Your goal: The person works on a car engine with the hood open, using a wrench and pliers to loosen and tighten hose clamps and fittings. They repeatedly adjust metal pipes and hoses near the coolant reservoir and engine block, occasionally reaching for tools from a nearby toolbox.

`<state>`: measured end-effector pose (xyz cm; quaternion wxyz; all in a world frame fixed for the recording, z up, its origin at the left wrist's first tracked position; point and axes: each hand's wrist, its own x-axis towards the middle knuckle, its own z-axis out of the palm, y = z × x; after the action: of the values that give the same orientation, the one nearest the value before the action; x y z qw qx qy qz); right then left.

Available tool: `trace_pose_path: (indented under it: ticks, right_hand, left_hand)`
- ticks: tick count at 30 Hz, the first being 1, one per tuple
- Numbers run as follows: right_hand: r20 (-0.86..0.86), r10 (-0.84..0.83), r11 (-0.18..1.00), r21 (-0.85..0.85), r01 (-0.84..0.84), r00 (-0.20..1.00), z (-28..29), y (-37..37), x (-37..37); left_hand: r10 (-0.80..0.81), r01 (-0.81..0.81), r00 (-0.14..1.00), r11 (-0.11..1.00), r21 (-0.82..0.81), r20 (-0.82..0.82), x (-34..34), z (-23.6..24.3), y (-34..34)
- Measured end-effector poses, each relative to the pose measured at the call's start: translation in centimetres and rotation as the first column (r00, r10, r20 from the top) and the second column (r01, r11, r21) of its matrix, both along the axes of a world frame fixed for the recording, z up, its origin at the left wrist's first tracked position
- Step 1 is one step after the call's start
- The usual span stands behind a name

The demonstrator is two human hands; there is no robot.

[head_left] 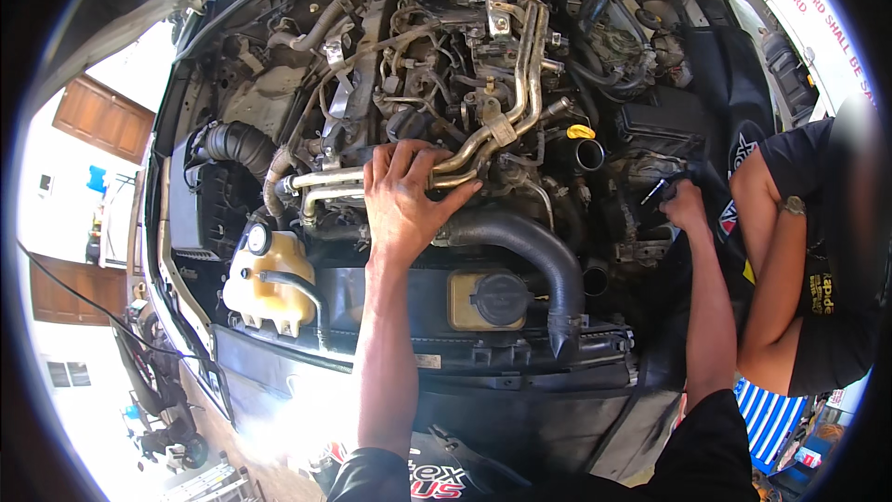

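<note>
My left hand (409, 191) is bent over the metal coolant pipes (325, 179) that run across the front of the engine (437, 74), its fingers over the tubes and its thumb stretched to the right. At the right side of the engine bay, my right hand (685, 204) is closed around a slim tool (654, 193) with a shiny shaft; its exact kind is too small to tell. The tool points into dark parts beside an open round pipe mouth (589, 156). A thick black hose (530, 234) curves just below my left hand.
A yellowish coolant tank (268, 279) stands front left, and a reservoir with a black cap (500, 300) sits front centre. A yellow piece (581, 131) lies by the pipe mouth. Dark covers (734, 84) drape the right fender. Another person (799, 251) leans close with crossed arms.
</note>
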<state>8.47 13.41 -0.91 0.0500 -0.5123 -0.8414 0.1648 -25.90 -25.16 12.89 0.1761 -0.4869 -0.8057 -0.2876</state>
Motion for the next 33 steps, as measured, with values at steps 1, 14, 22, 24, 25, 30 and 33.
trace_pose_path:
  ticks: [1,14,22,24,25,30,33]
  right_hand:
    - [0.015,0.012,1.0,0.01,-0.012,1.0,0.3,-0.1,-0.1]
    - [0.161,0.028,0.999,-0.03,-0.023,0.987,3.8,-0.5,-0.5]
    - [0.123,0.102,0.993,0.051,-0.109,0.987,6.1,-2.9,-3.1]
    - [0.108,0.115,0.99,0.075,-0.123,0.988,5.4,-1.9,-2.7]
    - [0.101,0.127,0.984,0.114,-0.139,0.987,4.6,-1.1,-2.3]
    - [0.107,0.129,0.985,0.099,-0.14,0.986,6.7,-3.4,-3.7]
    - [0.195,0.047,0.991,0.115,-0.07,0.98,8.9,-2.5,-1.0]
  left_hand:
    - [0.004,-0.004,1.0,1.0,-0.003,-0.002,0.0,0.0,0.0]
    - [-0.159,-0.085,0.548,0.966,0.244,0.821,0.2,6.9,4.5]
    - [0.126,0.294,-0.097,0.951,-0.093,0.987,-11.7,7.5,12.2]
    - [0.162,0.336,-0.213,0.938,-0.084,0.964,-12.3,7.7,13.6]
    - [0.19,0.358,-0.317,0.931,-0.069,0.929,-12.4,7.6,14.6]
    - [0.214,0.346,-0.286,0.932,-0.108,0.934,-13.8,7.6,13.8]
    - [0.198,0.417,-0.245,0.905,-0.081,0.949,-12.0,7.8,16.6]
